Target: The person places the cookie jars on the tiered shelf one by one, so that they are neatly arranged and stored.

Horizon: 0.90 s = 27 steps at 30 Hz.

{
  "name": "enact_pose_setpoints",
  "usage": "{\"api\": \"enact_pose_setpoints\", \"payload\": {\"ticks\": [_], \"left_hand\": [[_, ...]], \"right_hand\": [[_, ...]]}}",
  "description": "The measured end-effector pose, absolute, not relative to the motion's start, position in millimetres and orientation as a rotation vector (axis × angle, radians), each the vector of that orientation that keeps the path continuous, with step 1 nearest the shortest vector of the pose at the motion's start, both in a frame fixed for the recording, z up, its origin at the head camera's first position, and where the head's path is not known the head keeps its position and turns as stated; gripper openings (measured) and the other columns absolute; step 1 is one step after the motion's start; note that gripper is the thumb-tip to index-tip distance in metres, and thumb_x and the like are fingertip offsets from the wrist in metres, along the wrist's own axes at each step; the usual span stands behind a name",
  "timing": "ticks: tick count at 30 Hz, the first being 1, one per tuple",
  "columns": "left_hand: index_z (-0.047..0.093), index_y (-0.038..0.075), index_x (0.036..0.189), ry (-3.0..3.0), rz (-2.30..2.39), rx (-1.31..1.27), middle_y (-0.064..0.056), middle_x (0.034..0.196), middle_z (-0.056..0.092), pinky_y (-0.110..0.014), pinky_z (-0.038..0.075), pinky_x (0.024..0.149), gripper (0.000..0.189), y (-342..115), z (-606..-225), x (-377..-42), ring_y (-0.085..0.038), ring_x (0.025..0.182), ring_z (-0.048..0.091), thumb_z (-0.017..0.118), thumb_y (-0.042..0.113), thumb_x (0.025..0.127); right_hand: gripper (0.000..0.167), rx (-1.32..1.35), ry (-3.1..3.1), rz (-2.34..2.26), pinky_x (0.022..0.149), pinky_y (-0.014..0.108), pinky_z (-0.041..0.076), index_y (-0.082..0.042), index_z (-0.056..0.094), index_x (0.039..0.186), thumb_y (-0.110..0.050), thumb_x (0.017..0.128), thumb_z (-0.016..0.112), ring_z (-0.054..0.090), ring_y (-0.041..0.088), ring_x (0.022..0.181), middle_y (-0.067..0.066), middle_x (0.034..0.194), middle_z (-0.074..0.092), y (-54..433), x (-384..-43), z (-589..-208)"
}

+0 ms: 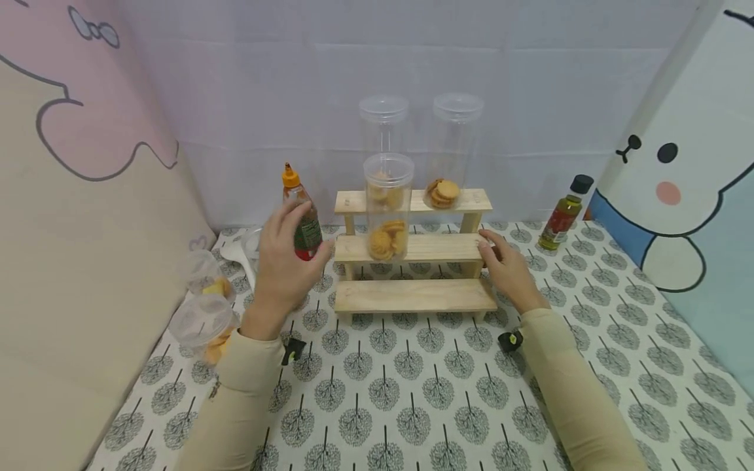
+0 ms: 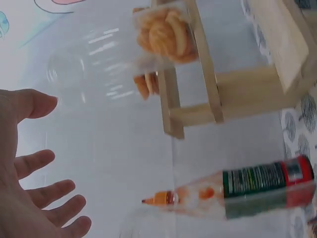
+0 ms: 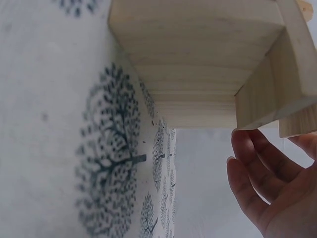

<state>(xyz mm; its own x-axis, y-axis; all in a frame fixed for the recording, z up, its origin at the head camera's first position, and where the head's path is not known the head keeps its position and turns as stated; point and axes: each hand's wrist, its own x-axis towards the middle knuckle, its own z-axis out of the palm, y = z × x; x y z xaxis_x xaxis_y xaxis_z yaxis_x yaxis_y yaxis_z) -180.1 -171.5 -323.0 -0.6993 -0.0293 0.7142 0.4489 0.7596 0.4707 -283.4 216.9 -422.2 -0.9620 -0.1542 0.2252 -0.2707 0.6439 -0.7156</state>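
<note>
Head view: a wooden rack (image 1: 415,297) stands on the bench (image 1: 406,392); cookies (image 1: 385,241) sit low in the front jar (image 1: 389,209) halfway up it and in two back jars (image 1: 457,137) on top. The rack looks stiff, so hold its ends; the jars look light and slippery, so hug their middles. Left wrist view: the left grip (image 2: 17,193) is spread wide, with nothing in it. Right wrist view: the right grip (image 3: 292,208) touches the rack's end, fingers a bit bent; I can't tell if it pinches.
</note>
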Motion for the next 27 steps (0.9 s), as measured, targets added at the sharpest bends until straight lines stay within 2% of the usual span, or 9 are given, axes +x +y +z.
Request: {"api": "enact_pose_setpoints", "payload": {"ticks": [5,9,14,20,27], "left_hand": [[0.055,0.01,0.141,-2.301,-0.721,-0.214,-0.019,0.153,0.039,-0.066,0.032,0.109,0.068,-209,-317,-176,-0.045,0.138,0.036,0.081,0.025,0.081],[0.049,0.015,0.148,-2.466,-0.663,-0.121,-0.02,0.157,0.032,-0.071,0.029,0.108,0.076,-228,-319,-171,-0.049,0.141,0.031,0.081,0.033,0.081],[0.038,0.02,0.155,-2.666,-0.587,-0.026,-0.022,0.161,0.023,-0.076,0.025,0.107,0.084,-240,-322,-169,-0.054,0.14,0.027,0.077,0.041,0.084],[0.026,0.021,0.159,-2.804,-0.491,-0.013,-0.028,0.16,0.022,-0.08,0.025,0.103,0.087,-246,-324,-174,-0.061,0.136,0.028,0.071,0.046,0.089],[0.021,0.025,0.161,-2.876,-0.509,0.001,-0.028,0.16,0.018,-0.078,0.027,0.103,0.084,-249,-327,-178,-0.06,0.136,0.028,0.067,0.043,0.093]], "right_hand": [[0.06,0.35,-2.712,1.204,0.085,0.058,0.049,-0.024,0.035,0.156,-0.055,0.104,0.032,0.064,0.036,0.097,0.021,0.113,0.066,218,-283,-421],[0.06,0.331,-2.72,1.203,0.089,0.059,0.049,-0.025,0.035,0.156,-0.055,0.104,0.032,0.064,0.036,0.099,0.022,0.114,0.066,220,-282,-422],[0.06,0.335,-2.722,1.215,0.089,0.059,0.049,-0.024,0.034,0.157,-0.054,0.105,0.032,0.064,0.037,0.099,0.023,0.115,0.065,220,-282,-424],[0.06,0.347,-2.711,1.226,0.086,0.058,0.05,-0.024,0.034,0.156,-0.054,0.105,0.032,0.064,0.037,0.098,0.022,0.115,0.065,220,-283,-425],[0.062,0.365,-2.703,1.225,0.086,0.059,0.05,-0.022,0.035,0.156,-0.056,0.104,0.032,0.064,0.037,0.099,0.023,0.119,0.065,217,-283,-425]]}}
